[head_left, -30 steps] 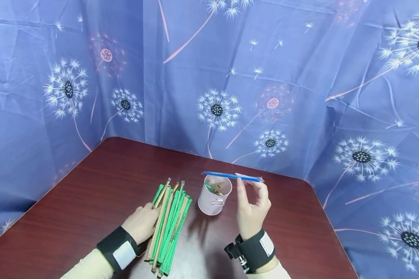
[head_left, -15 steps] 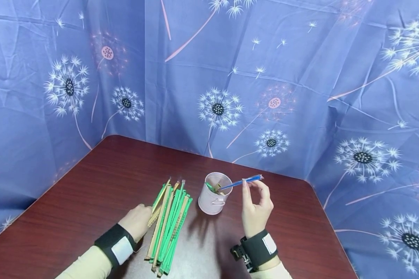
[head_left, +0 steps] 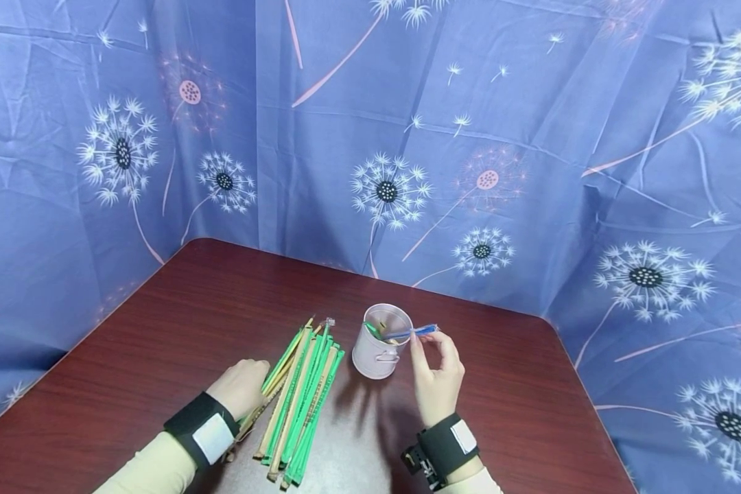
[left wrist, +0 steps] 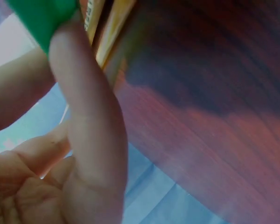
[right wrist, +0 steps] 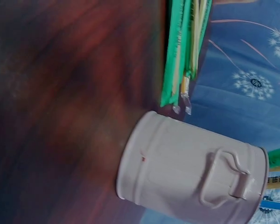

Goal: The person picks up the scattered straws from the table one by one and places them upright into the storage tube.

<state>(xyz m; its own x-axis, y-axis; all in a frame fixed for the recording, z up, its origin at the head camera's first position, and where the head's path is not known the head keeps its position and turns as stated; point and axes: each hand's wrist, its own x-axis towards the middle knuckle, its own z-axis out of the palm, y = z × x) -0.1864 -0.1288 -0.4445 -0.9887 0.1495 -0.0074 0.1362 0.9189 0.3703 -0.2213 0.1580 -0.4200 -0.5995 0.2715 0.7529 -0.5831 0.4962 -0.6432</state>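
My right hand [head_left: 438, 374] pinches a thin blue wrapped straw [head_left: 426, 330] between thumb and fingers. Its far end dips inside the rim of a small pale metal pail [head_left: 373, 357], left of the hand. In the right wrist view, the pail [right wrist: 186, 168] shows its side handle, and the blue straw [right wrist: 276, 205] shows beside its mouth. At the left edge of a pile of green and tan wrapped straws [head_left: 302, 405], my left hand [head_left: 239, 385] holds a green-wrapped straw [left wrist: 46, 18], pinched under the thumb in the left wrist view. Part of that straw is hidden.
Inside the pail stand a green straw [head_left: 372, 331] and some tan ones. A dark red-brown table [head_left: 519, 412] lies beneath everything. Blue cloth [head_left: 321, 137] printed with dandelions hangs along its back and sides.
The blue straw was level above the pail; my right hand has tilted it and lowered its end into the pail. My left hand has shifted slightly left, drawing some straws away from the pile.
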